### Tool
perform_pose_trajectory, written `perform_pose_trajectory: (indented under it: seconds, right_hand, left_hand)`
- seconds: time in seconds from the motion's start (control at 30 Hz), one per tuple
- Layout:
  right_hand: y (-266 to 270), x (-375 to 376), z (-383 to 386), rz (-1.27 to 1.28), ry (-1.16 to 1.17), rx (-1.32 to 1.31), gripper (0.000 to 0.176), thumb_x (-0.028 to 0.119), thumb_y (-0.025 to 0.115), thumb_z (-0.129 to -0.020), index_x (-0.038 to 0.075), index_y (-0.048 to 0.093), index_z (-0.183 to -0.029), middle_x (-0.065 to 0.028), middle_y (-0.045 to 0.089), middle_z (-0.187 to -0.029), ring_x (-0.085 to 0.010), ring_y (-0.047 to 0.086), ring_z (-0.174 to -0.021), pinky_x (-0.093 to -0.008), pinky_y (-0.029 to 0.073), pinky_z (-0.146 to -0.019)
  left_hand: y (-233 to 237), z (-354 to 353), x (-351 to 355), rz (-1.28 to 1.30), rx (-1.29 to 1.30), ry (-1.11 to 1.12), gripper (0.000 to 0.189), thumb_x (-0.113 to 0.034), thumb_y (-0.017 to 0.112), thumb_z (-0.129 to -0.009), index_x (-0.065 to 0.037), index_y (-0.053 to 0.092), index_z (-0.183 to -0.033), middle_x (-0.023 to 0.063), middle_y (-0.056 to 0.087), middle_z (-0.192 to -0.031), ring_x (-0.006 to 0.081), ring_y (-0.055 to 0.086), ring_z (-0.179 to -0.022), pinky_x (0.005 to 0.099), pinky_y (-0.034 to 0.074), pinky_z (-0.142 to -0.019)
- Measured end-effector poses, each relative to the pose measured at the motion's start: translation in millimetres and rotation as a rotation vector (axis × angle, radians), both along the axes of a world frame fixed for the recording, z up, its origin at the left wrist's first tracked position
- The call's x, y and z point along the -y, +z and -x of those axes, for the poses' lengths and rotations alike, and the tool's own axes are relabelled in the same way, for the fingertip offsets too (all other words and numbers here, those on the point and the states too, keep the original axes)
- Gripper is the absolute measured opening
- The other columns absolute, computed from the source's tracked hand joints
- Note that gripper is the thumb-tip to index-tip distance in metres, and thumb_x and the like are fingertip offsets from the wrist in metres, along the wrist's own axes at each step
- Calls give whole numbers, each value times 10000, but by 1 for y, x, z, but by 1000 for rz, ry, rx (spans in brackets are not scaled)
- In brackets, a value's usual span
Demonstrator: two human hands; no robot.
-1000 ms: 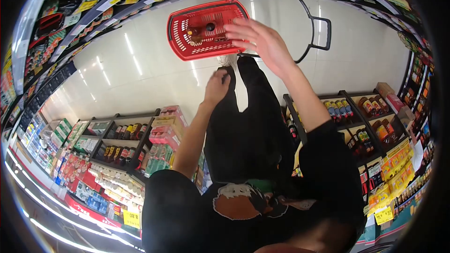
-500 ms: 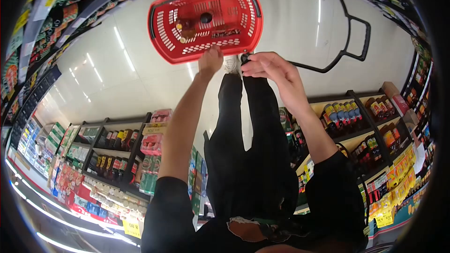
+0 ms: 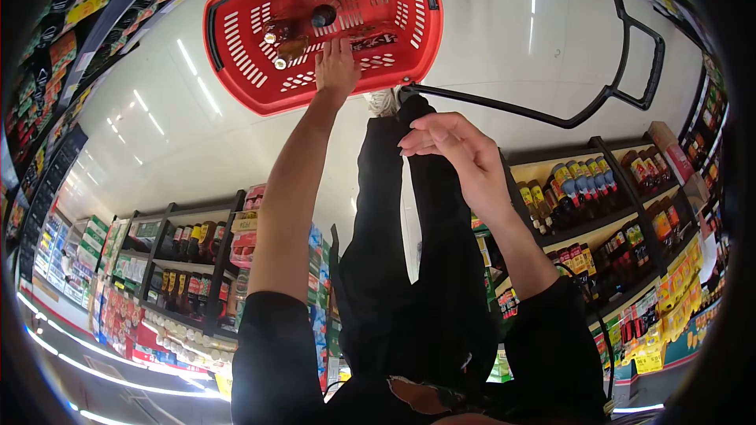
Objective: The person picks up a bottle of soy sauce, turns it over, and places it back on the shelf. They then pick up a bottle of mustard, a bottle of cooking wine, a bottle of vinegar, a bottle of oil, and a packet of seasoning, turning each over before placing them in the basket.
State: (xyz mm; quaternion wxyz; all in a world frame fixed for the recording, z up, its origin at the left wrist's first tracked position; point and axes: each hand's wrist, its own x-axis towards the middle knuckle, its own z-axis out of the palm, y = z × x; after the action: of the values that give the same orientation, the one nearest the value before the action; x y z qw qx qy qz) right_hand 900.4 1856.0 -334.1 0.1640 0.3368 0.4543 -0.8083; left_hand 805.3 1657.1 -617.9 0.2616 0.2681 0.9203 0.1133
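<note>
"Head view: why's the left hand [image 3: 337,75] so low?"

"The basket [image 3: 272,108] sits on the floor [image 3: 488,39], handle [image 3: 512,109] aside, leaving it open above. Grip? Can't tell."

"Right hand [image 3: 466,156]?"

"Loosely half-curled, seemingly empty."

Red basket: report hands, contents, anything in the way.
Left hand reaching into red basket, near bottles, hold unclear. Right hand outside, looks empty. Black handle off to the right, clear of both.

The pale, glossy tiled floor [image 3: 504,24] supports a red, perforated plastic shopping basket [image 3: 291,96] with a long, black, angular pull handle [image 3: 654,71].
</note>
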Motion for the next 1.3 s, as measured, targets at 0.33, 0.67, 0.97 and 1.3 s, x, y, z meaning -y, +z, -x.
perform_pose_trajectory:
  seconds: [0.33,0.67,0.97,1.3]
  right_hand:
    - [-4,-14,13,-11,1,-27,316,217,486,-1071,-48,593,-1203,-140,693,-1033,-212,680,-996,-359,525,-933]
    - [-19,-16,12,-18,30,13,293,199,497,-1068,-42,596,-1203,-124,692,-1025,-198,675,-979,-349,521,-925]
    - [-32,-21,-1,-37,32,41,273,184,507,-1063,-31,593,-1207,-112,696,-1033,-191,679,-1002,-340,514,-942]
    - [-4,-19,-5,-87,53,12,271,195,514,-1061,-30,590,-1192,-107,693,-1007,-183,672,-972,-330,515,-916]
  left_hand:
    - [-5,34,4,-247,-184,244,252,-132,655,-829,-55,590,-1060,160,616,-1042,372,601,-941,506,491,-797]
    - [-11,100,63,503,70,603,753,-621,432,-954,58,450,-1280,288,592,-1212,454,666,-1029,554,525,-886]
    - [-74,131,91,543,224,594,872,-678,397,-914,86,498,-1320,274,650,-1224,427,621,-1167,509,495,-980]
    - [-26,126,107,463,223,595,698,-599,434,-948,49,581,-1163,298,677,-1110,453,648,-1080,533,505,-937]
